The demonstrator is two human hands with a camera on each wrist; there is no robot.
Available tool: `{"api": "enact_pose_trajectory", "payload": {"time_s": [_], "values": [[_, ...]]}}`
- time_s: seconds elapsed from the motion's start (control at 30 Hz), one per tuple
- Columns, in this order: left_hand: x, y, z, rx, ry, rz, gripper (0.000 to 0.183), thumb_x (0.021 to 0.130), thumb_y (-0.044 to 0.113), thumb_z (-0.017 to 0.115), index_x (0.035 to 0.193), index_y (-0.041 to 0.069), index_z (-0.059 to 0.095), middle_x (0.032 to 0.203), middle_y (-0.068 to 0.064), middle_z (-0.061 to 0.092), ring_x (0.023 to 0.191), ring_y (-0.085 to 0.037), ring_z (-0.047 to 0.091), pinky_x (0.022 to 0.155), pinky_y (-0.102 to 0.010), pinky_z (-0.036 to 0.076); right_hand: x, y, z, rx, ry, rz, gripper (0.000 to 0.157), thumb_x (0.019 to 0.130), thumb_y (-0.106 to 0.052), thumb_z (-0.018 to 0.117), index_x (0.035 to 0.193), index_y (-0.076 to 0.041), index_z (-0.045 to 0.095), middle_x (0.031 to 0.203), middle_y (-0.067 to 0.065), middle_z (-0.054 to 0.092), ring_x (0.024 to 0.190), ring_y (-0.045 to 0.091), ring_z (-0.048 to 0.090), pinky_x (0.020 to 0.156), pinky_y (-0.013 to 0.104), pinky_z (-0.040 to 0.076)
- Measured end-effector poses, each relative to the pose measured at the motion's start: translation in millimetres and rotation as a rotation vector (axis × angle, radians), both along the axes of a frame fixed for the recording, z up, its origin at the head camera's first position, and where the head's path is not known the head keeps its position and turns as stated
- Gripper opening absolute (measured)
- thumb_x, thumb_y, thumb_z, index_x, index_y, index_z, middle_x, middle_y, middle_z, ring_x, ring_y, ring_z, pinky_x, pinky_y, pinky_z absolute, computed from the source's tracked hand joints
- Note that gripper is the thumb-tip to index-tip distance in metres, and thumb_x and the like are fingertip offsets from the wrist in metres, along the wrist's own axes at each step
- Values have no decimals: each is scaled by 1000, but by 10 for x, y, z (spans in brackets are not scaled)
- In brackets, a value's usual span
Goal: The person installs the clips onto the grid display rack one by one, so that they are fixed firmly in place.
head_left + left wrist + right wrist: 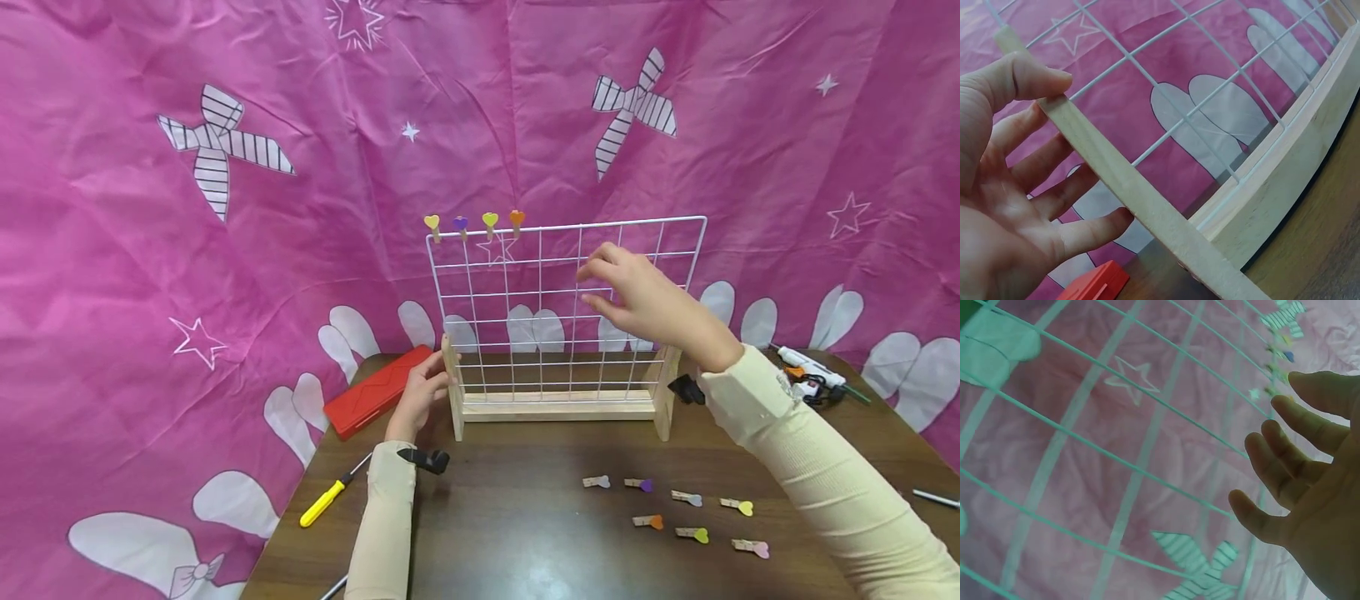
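Note:
A white wire grid stands upright in a wooden stand. My left hand holds the stand's left post, thumb on one side and fingers against the other in the left wrist view. In front of the grid's upper right part hovers my right hand, its fingers loosely bent and holding nothing. Along the top wire, at the left end, sit several heart clothespins: pale yellow, purple, yellow-green and orange.
Several more heart clothespins, including a purple one and a pink one, lie on the brown table. A red case and a yellow-handled screwdriver lie on the left. At the back right is a white glue gun. A pink curtain hangs behind.

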State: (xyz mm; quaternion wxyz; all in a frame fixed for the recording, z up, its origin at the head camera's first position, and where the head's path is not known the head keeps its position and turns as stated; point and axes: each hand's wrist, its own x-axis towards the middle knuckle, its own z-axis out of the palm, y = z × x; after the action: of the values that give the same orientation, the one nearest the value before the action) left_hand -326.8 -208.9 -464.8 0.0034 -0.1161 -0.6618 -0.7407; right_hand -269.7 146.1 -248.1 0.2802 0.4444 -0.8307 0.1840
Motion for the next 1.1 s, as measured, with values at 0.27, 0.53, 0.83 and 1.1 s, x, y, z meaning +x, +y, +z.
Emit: {"api": "enact_pose_trajectory", "payload": {"time_s": [0.27,0.53,0.83,1.1], "values": [[-20,1,27,15,1,-53,55,83,-11,54,135,-2,41,124,-15,50,116,-42,42,93,-54,38,75,124,-520,38,-81,-7,18,83,-10,66,100,-8,62,96,1,53,72,11,48,62,29,42],[117,24,196,-7,13,-85,52,84,-10,54,134,0,43,127,-15,49,116,-35,45,96,-56,35,127,202,-1085,98,-186,-17,16,84,-15,66,99,-11,62,94,-2,53,68,7,50,61,28,44],[138,2,248,-35,21,-105,49,85,-7,54,133,1,44,124,-11,52,112,-30,47,95,-56,35,228,236,-1648,196,-312,-19,17,79,-15,71,94,-16,63,92,-4,54,78,13,55,68,36,44],[99,16,205,-35,5,-86,48,86,-7,53,132,3,46,121,-5,55,114,-29,46,95,-54,36,322,191,-1975,357,-500,-78,14,78,-17,72,88,-12,64,87,-4,51,75,14,50,63,37,40]]}}
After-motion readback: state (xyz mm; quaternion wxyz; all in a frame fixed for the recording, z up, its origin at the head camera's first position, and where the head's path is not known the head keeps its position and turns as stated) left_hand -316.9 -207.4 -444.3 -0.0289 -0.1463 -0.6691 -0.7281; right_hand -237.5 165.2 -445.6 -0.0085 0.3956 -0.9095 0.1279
